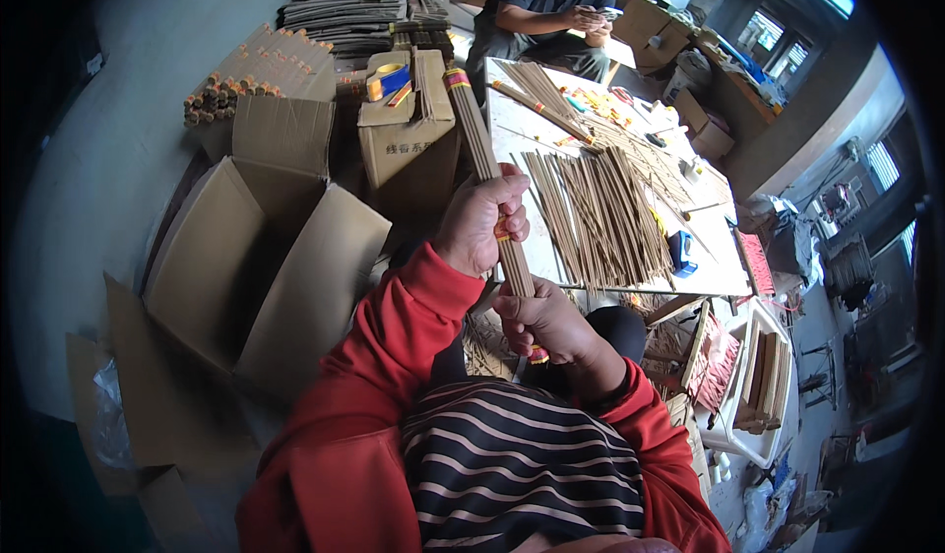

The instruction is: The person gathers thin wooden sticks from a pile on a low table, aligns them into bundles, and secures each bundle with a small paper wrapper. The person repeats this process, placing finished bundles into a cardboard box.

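A long bundle of brown incense sticks (476, 141) slants in front of my chest, banded in pink and yellow at its far end. My left hand (480, 220) wraps round its middle, partly covering a red and yellow band there. Lower down, my right hand (547, 323) is closed round the same bundle near its lower end, where another pink and yellow band shows below the fingers. Just beyond, many loose incense sticks (605, 213) lie on the white table (539, 248), touched by neither hand.
An open cardboard box (202, 258) stands at left. Behind it are stacked banded bundles (251, 75) and a closed carton (409, 149) bearing a tape roll (387, 82). A blue tape measure (682, 254) sits on the table. Across it, a seated person (551, 21) holds a phone.
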The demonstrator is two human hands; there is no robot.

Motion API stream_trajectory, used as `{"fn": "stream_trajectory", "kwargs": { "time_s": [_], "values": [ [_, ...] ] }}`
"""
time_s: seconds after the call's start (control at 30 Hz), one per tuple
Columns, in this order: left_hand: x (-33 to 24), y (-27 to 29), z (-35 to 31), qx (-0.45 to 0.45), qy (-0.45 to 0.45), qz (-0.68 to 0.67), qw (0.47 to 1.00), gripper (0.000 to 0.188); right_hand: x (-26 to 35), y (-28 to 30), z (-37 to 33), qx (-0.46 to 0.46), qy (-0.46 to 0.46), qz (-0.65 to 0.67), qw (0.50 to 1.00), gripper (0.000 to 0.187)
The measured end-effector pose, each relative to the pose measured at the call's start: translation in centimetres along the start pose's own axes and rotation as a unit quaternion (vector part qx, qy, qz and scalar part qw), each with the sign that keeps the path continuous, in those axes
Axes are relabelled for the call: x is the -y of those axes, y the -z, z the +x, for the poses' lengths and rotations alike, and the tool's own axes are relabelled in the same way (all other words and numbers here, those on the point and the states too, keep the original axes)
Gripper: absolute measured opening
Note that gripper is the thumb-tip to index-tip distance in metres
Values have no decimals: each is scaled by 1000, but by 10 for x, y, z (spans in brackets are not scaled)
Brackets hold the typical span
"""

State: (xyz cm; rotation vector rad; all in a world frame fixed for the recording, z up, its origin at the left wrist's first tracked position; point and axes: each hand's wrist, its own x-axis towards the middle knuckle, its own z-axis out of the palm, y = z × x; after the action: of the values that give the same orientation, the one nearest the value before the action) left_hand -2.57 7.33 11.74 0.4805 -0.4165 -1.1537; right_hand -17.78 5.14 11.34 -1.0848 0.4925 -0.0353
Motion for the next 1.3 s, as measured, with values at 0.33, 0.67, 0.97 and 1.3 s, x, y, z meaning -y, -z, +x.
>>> {"fn": "stream_trajectory", "kwargs": {
  "time_s": [0.33, 0.67, 0.97, 1.3],
  "values": [
    [-22, 18, -17, -6, -59, 21, 998, 21, 2, -15, 32, -3, 24, -72, 997, 16],
    [-89, 48, -23, -8, -175, 84, 981, 17, 7, -59, 90, 42, 36, -159, 986, 22],
    [-256, 150, -65, -281, -411, 447, 744, 24, 20, -27, 149, 20, 175, -269, 947, 49],
    [-230, 422, -120, -477, 89, 510, 710, 41, -23, 55, 170, -124, 40, -288, 949, 34]
  ]
}}
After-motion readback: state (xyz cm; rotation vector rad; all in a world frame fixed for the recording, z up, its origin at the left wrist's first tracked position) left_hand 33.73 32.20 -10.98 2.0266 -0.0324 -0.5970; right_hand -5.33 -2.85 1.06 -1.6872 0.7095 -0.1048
